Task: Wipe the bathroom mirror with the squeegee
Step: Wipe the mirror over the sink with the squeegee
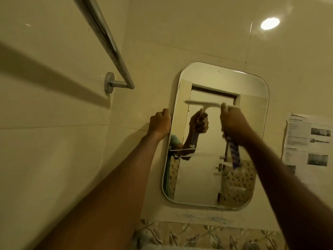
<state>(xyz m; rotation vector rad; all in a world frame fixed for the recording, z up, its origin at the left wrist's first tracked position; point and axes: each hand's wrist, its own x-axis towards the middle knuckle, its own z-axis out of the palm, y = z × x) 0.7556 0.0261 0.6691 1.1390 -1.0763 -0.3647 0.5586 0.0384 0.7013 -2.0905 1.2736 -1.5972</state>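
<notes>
A rounded rectangular mirror (239,83) hangs on the cream tiled wall. My right hand (234,121) is closed around the blue-and-white handle of a squeegee (235,154); its white blade lies against the upper half of the glass, mostly hidden behind the hand and showing as a reflection. My left hand (159,122) grips the mirror's left edge at mid height. Both forearms reach up from the bottom of the view. The glass reflects the hand, the squeegee and a pale door.
A chrome towel rail (108,42) runs along the left wall, with its round mount (109,82) close to the mirror's left side. A printed paper sheet (309,141) is stuck to the wall right of the mirror. A leaf-patterned tile band (198,235) runs below.
</notes>
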